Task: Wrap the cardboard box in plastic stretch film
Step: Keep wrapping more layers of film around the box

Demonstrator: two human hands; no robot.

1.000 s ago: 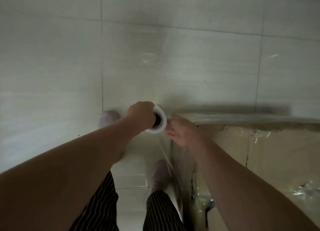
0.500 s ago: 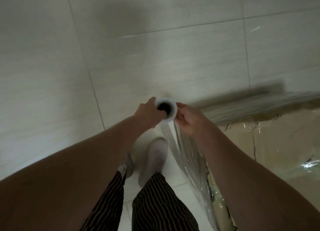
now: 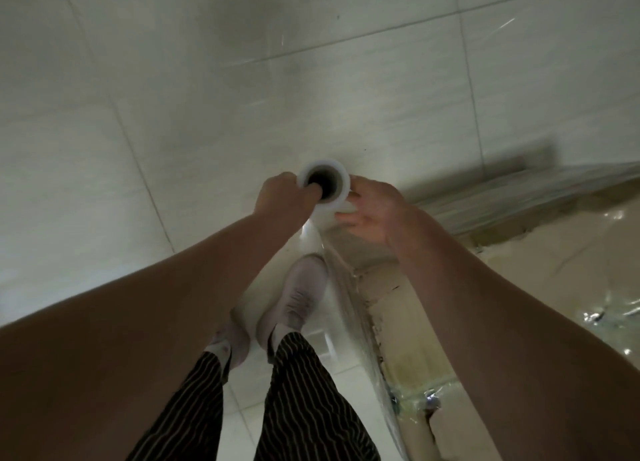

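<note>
My left grip (image 3: 282, 201) hooking finger into core of stretch film roll (image 3: 323, 187); my right grip (image 3: 374, 215) cupping roll's outer wall. Partly filmed cardboard box (image 3: 554, 280) lying at my right. Judging roll stiff, light; film (image 3: 519, 192) thin, clingy, tearing easily; holding at core ends best.
</note>
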